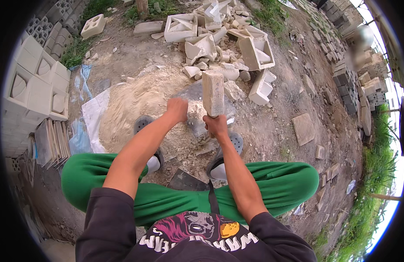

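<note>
My right hand (216,125) is wrapped round the short handle of a blocky, pale, dust-covered mallet (213,92), its head raised between my knees. To its left, my left hand (178,109) is closed in a fist low over the work spot; what it holds, if anything, is hidden. Under and beyond both hands lies a dark flat slab (196,126), partly covered with pale crumbs. A broad heap of tan crushed powder (132,102) spreads to the left, partly over a white sheet (92,115).
Broken pale blocks (254,52) and rubble are piled just beyond the slab. Stacked cream blocks (34,74) form a wall at left, with upright thin boards (55,142) below. A flat stone (303,129) lies at right. My clogs (236,143) flank the work spot.
</note>
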`<state>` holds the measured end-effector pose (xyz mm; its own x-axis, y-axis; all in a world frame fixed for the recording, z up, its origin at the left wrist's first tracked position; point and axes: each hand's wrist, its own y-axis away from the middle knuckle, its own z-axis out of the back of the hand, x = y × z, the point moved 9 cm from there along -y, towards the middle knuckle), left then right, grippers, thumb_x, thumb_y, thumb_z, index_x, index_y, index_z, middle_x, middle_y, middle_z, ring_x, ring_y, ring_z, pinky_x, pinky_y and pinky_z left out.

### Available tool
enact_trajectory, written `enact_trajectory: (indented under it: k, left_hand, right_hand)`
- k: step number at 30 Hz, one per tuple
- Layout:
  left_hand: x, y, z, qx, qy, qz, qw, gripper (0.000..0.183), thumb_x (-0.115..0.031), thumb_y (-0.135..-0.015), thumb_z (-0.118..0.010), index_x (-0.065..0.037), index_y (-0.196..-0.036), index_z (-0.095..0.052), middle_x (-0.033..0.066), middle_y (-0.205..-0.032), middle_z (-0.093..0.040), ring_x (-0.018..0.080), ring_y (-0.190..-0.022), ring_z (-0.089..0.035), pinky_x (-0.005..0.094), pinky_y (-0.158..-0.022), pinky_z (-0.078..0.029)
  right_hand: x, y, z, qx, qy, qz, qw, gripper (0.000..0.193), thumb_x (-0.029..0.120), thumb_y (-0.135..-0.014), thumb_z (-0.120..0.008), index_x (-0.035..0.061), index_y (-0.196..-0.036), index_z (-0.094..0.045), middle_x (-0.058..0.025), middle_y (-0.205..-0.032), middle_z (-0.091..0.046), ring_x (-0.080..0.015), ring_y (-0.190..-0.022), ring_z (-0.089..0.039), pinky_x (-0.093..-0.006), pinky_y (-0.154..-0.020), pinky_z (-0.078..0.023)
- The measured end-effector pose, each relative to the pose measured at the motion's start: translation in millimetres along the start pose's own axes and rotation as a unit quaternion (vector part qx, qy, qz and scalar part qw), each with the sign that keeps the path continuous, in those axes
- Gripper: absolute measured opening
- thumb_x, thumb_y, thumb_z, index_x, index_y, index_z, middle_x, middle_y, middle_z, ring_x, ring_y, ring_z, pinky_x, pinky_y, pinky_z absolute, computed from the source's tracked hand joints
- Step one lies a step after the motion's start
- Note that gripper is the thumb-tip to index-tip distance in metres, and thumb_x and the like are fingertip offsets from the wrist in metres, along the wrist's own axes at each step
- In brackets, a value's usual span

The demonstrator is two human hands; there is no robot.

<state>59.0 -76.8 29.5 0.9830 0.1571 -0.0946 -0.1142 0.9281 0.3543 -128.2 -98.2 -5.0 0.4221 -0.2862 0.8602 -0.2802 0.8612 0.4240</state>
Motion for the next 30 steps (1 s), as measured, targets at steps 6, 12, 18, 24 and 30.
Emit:
enact_trajectory:
  k: [6,12,18,24,30]
  left_hand:
    - [-33.3,-12.3,9.0,0.034,-0.066,-0.045,0.996,0.037,-0.029,-0.067,-0.08,-0.007,-0.096,-0.074,0.0151,-0.094,-0.073,0.03,-0.09,-0.073,0.0401,-0.076,-0.059]
    - [-15.3,-7.2,-1.7,-0.001,-0.056,-0.024,0.998,0.032,-0.027,-0.068,-0.079,-0.009,-0.093,-0.076,0.0132,-0.093,-0.074,0.0287,-0.089,-0.073,0.0385,-0.077,-0.059]
    - [-15.1,-8.7,11.1,0.007,-0.027,-0.02,0.999,0.03,-0.025,-0.066,-0.078,-0.008,-0.091,-0.076,0.0157,-0.093,-0.073,0.0322,-0.087,-0.073,0.0417,-0.077,-0.059]
    - [-22.7,-13.8,9.0,0.014,-0.058,-0.022,0.998,0.028,-0.025,-0.067,-0.078,-0.008,-0.089,-0.076,0.0159,-0.094,-0.073,0.0311,-0.088,-0.073,0.0413,-0.077,-0.059]
    - [-19.6,-8.8,6.7,-0.01,-0.053,-0.033,0.998,0.025,-0.023,-0.068,-0.078,-0.007,-0.087,-0.075,0.0157,-0.091,-0.072,0.0315,-0.087,-0.072,0.0417,-0.075,-0.059]
  right_hand:
    - [-49.1,-2.1,-2.2,0.02,0.107,-0.035,0.993,0.024,0.016,-0.074,-0.074,-0.0058,-0.081,-0.068,-0.007,-0.063,-0.065,-0.0157,-0.051,-0.062,-0.0346,-0.049,-0.05]
    - [23.4,-6.0,11.6,-0.019,0.042,0.039,0.998,0.025,0.02,-0.074,-0.076,-0.0029,-0.082,-0.07,-0.0091,-0.063,-0.066,-0.0184,-0.054,-0.065,-0.0365,-0.053,-0.051]
    - [0.2,-5.1,1.0,-0.027,0.017,0.091,0.995,0.025,0.021,-0.074,-0.075,-0.0017,-0.082,-0.069,-0.0089,-0.063,-0.065,-0.0183,-0.053,-0.064,-0.036,-0.052,-0.051]
    - [-30.2,8.9,-1.3,0.02,0.005,-0.07,0.997,0.02,0.017,-0.075,-0.073,-0.0019,-0.076,-0.066,-0.0073,-0.061,-0.063,-0.0162,-0.048,-0.061,-0.0342,-0.047,-0.05]
    - [25.7,-3.0,10.5,-0.017,0.064,0.014,0.998,0.018,0.013,-0.076,-0.074,-0.003,-0.08,-0.067,-0.0079,-0.065,-0.066,-0.0168,-0.05,-0.063,-0.0331,-0.048,-0.05]
